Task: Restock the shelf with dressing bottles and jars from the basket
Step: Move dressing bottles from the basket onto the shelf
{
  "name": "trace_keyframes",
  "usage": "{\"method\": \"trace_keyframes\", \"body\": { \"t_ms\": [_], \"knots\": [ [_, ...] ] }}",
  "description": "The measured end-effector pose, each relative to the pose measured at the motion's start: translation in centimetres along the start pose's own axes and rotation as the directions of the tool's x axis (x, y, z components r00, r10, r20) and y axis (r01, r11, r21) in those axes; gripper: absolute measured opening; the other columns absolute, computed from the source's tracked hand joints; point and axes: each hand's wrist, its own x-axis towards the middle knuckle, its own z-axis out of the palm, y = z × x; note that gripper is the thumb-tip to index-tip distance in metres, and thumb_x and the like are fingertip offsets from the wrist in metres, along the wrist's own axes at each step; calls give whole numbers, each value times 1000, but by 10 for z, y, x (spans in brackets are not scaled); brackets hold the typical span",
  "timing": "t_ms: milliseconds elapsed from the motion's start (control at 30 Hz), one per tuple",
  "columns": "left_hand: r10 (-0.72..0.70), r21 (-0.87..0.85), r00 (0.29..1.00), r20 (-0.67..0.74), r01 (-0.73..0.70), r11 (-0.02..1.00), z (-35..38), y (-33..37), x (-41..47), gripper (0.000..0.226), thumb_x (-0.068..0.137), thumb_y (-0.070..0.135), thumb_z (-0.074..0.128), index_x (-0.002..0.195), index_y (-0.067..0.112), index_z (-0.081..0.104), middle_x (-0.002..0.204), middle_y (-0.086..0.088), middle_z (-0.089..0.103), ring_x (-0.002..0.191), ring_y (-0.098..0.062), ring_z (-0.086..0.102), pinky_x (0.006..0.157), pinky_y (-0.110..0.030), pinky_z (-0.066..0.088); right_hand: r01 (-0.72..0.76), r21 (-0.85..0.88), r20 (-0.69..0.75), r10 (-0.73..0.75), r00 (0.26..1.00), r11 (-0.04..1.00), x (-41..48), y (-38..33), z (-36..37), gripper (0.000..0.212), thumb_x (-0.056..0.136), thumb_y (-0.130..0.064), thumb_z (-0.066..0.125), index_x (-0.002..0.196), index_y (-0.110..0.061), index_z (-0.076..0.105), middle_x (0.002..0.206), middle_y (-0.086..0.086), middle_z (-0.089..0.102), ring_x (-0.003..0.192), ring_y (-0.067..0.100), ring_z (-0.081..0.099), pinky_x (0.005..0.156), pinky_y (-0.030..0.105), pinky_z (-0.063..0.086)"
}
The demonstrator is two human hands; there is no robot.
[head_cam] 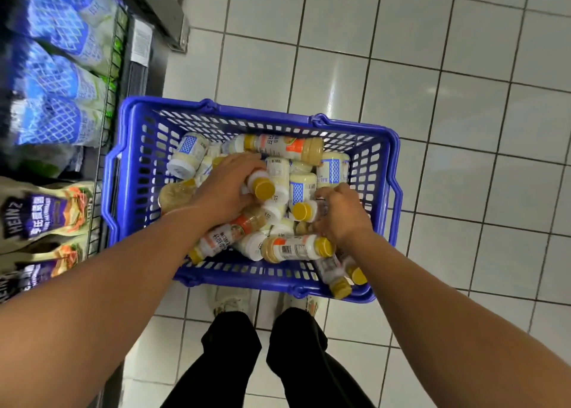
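Left grip (228, 188) curls round a yellow-capped bottle (262, 188) in the basket (392, 172), cap toward 4 o'clock. Right grip (343, 213) curls round a second bottle (304, 211), cap toward 9 o'clock, facing the shelf (105, 114).

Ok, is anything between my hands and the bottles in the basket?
Nothing visible. Both hands are inside the basket: the left hand grips a yellow-capped bottle, the right hand touches a second bottle.

White tiled floor (463, 98) with dark grout fills 12 to 4 o'clock. Blue-and-white pouches (58, 77) stand at 10 o'clock, Heinz pouches (46, 213) at 9, a paper label (141, 41) at 11. Pale shoes (228, 299) and black trousers (231, 355) at 6
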Motion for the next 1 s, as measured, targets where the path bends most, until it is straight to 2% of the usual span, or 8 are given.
{"method": "trace_keyframes", "body": {
  "t_ms": [100, 200, 433, 533, 667, 767, 867, 1000],
  "knots": [
    [-102, -177, 995, -16, 98, 979, -9, 8, -1, 49, 78, 31, 82, 116, 42, 53, 112, 26, 51, 106, -7, 52, 88, -27, 43, 63, -98, 48, -59, 997, 993, 3, -2, -1, 70, 79, -29, 82, 142, -26, 50, 136, 8, 40, 131, 31, 36, 104, 50, 46],
    [-160, -403, 987, 22, 156, 902, -14, 16, -6, 40, 83, 35, 78, 114, 44, 54, 111, 19, 63, 103, -5, 61, 87, -32, 51, 132, -78, 29, -130, 991, 988, -1, 5, -2, 63, 83, -31, 78, 140, -25, 50, 138, 3, 41, 129, 28, 37, 104, 47, 44],
    [-266, -739, 964, 23, 196, 645, -31, 58, -27, 19, 91, 44, 65, 109, 40, 62, 102, 23, 72, 92, 5, 68, 68, -12, 53, 210, 475, -61, -205, 977, 854, -46, 16, -21, 37, 92, -22, 70, 122, -26, 49, 115, -4, 63, 105, 13, 62, 88, 35, 54],
    [-294, -801, 953, 66, 226, 554, -38, 83, -40, 14, 93, 49, 62, 104, 41, 67, 95, 8, 76, 82, -11, 74, 64, -22, 57, 227, 651, -165, -157, 974, 724, -73, 4, -42, 30, 95, -21, 67, 118, -30, 50, 108, -19, 64, 101, -2, 63, 76, 14, 52],
    [-337, -855, 932, 136, 282, 436, -59, 123, -59, 26, 79, 69, 60, 89, 47, 69, 80, 1, 75, 66, -16, 71, 57, -31, 57, 276, 715, -285, -93, 954, 642, -112, -21, -82, 31, 94, -31, 67, 121, -28, 53, 114, -14, 66, 104, 2, 65, 81, 20, 56],
    [-340, -887, 917, 210, 326, 329, -86, 158, -77, 44, 69, 71, 59, 99, 41, 69, 81, 3, 76, 67, -14, 72, 55, -30, 57, 320, 791, -335, -69, 940, 522, -152, -48, -115, 29, 93, -43, 63, 118, -31, 55, 110, -12, 69, 103, 8, 68, 79, 24, 58],
    [-331, -902, 906, 264, 354, 249, -120, 198, -98, 51, 86, 65, 51, 113, 25, 68, 87, 0, 76, 71, -15, 72, 60, -31, 58, 326, 848, -341, -41, 939, 417, -196, -80, -144, 28, 90, -51, 56, 113, -35, 57, 104, -14, 72, 97, 9, 72, 72, 20, 57],
    [-240, -928, 929, 283, 328, 177, -168, 252, -131, 50, 102, 50, 36, 102, 15, 73, 90, -15, 71, 71, -24, 66, 67, -36, 57, 306, 891, -325, 0, 946, 335, -252, -120, -182, 29, 89, -57, 53, 103, -34, 66, 95, -9, 76, 86, 8, 73, 68, 20, 57]
  ]
}}
